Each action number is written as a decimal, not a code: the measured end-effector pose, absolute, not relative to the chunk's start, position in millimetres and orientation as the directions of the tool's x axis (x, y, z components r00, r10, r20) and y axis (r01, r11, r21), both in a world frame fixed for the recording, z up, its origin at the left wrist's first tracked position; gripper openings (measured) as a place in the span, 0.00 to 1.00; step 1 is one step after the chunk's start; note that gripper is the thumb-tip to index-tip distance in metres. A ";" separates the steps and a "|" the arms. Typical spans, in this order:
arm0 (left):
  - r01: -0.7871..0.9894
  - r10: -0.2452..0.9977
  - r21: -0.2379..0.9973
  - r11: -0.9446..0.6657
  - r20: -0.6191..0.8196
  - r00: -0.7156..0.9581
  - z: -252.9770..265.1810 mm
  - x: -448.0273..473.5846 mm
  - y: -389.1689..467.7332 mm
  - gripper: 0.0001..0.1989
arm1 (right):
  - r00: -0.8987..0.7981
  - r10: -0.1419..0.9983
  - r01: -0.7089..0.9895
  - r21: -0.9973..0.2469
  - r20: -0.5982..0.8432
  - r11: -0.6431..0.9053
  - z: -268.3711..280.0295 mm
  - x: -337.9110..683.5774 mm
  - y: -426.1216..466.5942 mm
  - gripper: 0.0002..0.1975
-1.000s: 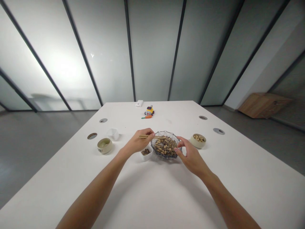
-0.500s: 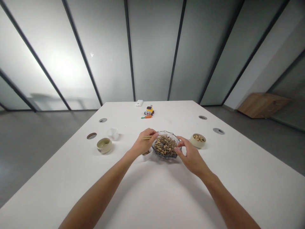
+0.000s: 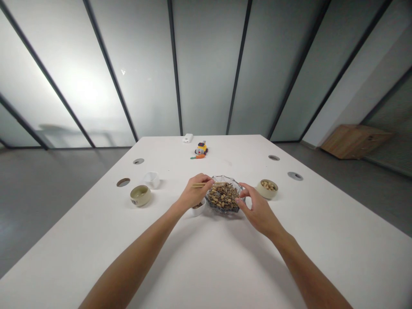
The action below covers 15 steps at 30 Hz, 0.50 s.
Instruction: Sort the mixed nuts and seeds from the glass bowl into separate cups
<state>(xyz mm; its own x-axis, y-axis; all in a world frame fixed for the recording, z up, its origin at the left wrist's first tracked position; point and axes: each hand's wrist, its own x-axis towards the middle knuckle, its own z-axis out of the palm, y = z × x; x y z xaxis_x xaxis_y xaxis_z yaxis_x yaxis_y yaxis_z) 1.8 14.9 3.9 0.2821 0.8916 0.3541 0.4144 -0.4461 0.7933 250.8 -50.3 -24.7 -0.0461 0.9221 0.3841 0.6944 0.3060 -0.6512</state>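
Observation:
A pair of wooden chopsticks [image 3: 198,185] is pinched in my left hand [image 3: 192,192], their tips pointing right over the far left part of a clear glass bowl [image 3: 221,210]. Sunflower seeds mixed with paler nuts [image 3: 222,195] fill the bowl. My right hand [image 3: 255,209] grips the bowl's right side, thumb and fingers curved at the rim. Under my left wrist, partly hidden, stands a small white cup [image 3: 198,210] with some seeds in it. To the right of the glass bowl is a cream bowl of pistachio-like nuts [image 3: 269,185].
On the left stand a greenish ceramic bowl [image 3: 140,196] and a white plastic container [image 3: 152,180]. Farther back lie a yellow toy vehicle [image 3: 201,148], a toy carrot [image 3: 198,157] and a white box-shaped device [image 3: 187,138]. Round holes [image 3: 123,183] pierce the white table [image 3: 206,266] at both sides.
Both hands, the chopsticks and the glass bowl keep almost the same place. The view has shifted very slightly.

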 end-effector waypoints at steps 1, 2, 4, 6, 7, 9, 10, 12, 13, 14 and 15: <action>0.410 0.895 0.799 -0.440 0.353 0.274 3.1 1.7 15.0 0.12 | -0.047 0.922 0.693 -0.652 0.384 0.308 -25.4 251.2 -50.1 0.28; 0.405 0.898 0.804 -0.435 0.351 0.267 2.1 1.6 15.2 0.12 | -0.049 0.922 0.692 -0.653 0.384 0.308 -25.9 251.5 -50.0 0.28; 0.392 0.901 0.814 -0.428 0.351 0.254 0.0 1.6 16.0 0.12 | -0.048 0.922 0.692 -0.653 0.384 0.308 -26.5 251.9 -50.0 0.28; 0.378 0.903 0.823 -0.424 0.356 0.239 -1.4 1.4 16.9 0.12 | -0.045 0.921 0.693 -0.652 0.386 0.307 -26.3 252.0 -50.1 0.27; 0.374 0.905 0.826 -0.422 0.357 0.231 -1.7 1.2 17.3 0.12 | -0.045 0.920 0.693 -0.652 0.388 0.309 -25.9 251.8 -50.2 0.27; 0.366 0.908 0.832 -0.416 0.359 0.216 -1.4 0.6 17.9 0.11 | -0.047 0.920 0.693 -0.651 0.388 0.310 -24.6 251.3 -50.5 0.28; 0.360 0.910 0.837 -0.412 0.357 0.211 -1.0 0.2 18.1 0.11 | -0.048 0.921 0.693 -0.652 0.386 0.309 -23.9 250.9 -50.6 0.28; 0.336 0.913 0.851 -0.404 0.353 0.204 -0.3 -0.7 18.2 0.11 | -0.046 0.923 0.694 -0.653 0.382 0.305 -22.5 250.3 -50.8 0.27; 0.324 0.915 0.858 -0.399 0.350 0.200 -0.1 -1.1 18.1 0.11 | -0.045 0.924 0.694 -0.653 0.381 0.303 -22.1 250.0 -50.8 0.27; 0.314 0.917 0.863 -0.395 0.348 0.198 0.0 -1.6 17.9 0.11 | -0.044 0.924 0.694 -0.653 0.380 0.302 -22.0 249.9 -50.8 0.27; 0.310 0.918 0.867 -0.391 0.344 0.197 0.0 -2.0 17.5 0.11 | -0.043 0.924 0.695 -0.653 0.380 0.301 -22.1 249.9 -50.7 0.27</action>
<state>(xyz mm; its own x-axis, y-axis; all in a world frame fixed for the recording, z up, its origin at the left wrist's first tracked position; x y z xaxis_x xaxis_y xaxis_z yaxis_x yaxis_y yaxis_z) -2.0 17.5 0.0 0.1966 0.9180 0.3444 0.3096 -0.3914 0.8666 249.9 -50.7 -22.1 -0.0433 0.9239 0.3801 0.6946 0.3013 -0.6532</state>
